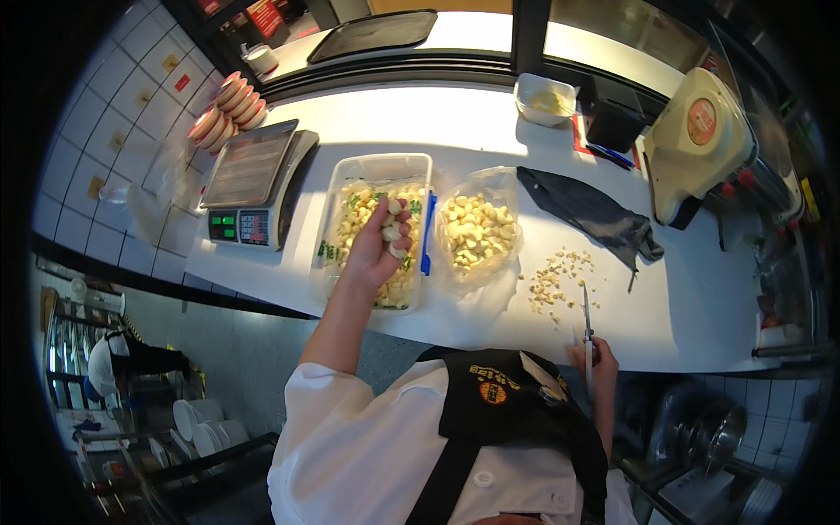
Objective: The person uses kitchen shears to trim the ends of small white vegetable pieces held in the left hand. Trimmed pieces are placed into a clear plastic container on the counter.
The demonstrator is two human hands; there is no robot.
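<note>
My left hand is curled around several peeled garlic cloves, palm up, above a clear plastic tub. Inside the tub, a plastic bag with green print holds more cloves. To its right stands an open clear bag full of peeled garlic cloves. Near the table's front edge, my right hand grips a pair of scissors, blades pointing away from me. A small yellowish piece is at the blade tip. Small garlic trimmings lie scattered just left of the blades.
A digital scale and stacked red-rimmed containers stand at left. A blue clip strip runs along the tub. A dark cloth, white bowl and cream machine sit at right. Another person bends over in the background.
</note>
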